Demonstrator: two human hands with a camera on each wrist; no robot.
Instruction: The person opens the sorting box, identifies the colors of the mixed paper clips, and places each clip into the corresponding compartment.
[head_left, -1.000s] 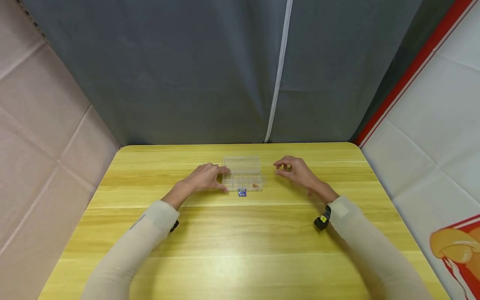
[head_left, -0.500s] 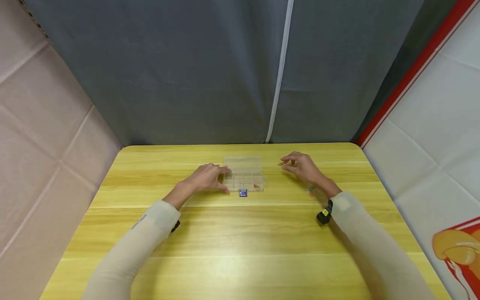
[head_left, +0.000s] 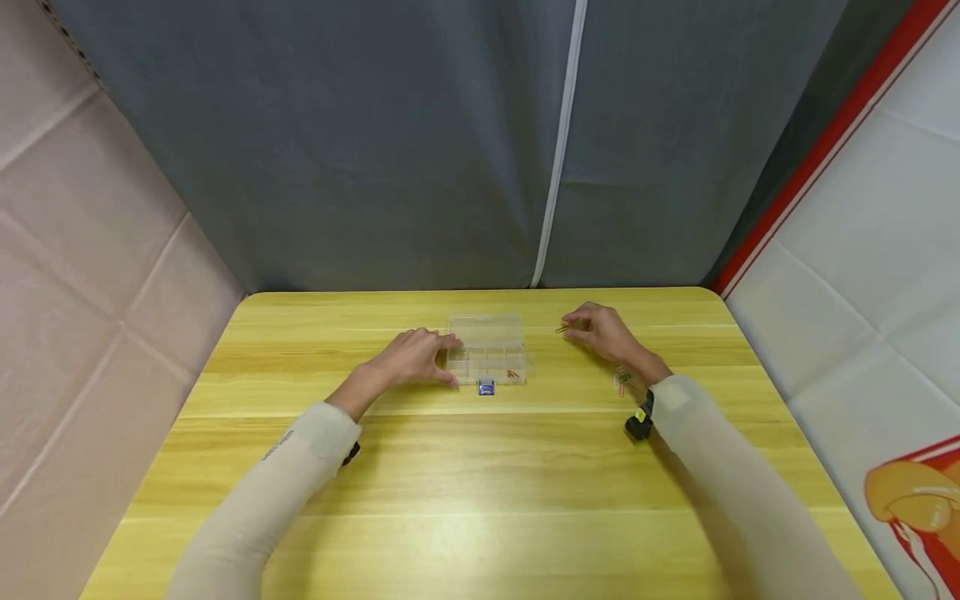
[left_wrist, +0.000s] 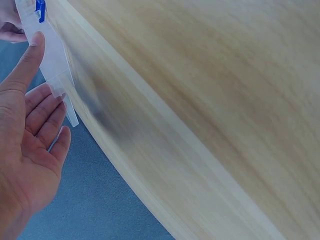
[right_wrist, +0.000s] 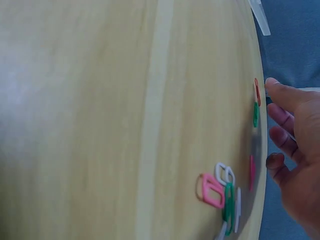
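My left hand [head_left: 408,357], fingers straight, steadies the clear compartment box [head_left: 486,349] at table [head_left: 465,483] centre. At 3 o'clock of it, my right hand [head_left: 606,333] pinches a paper clip [head_left: 562,329].

we cannot tell the item pinched in the right hand [head_left: 603,332], too small | storage box [left_wrist: 50,55] cut off at frame edge | paper clips [right_wrist: 222,197] blurred
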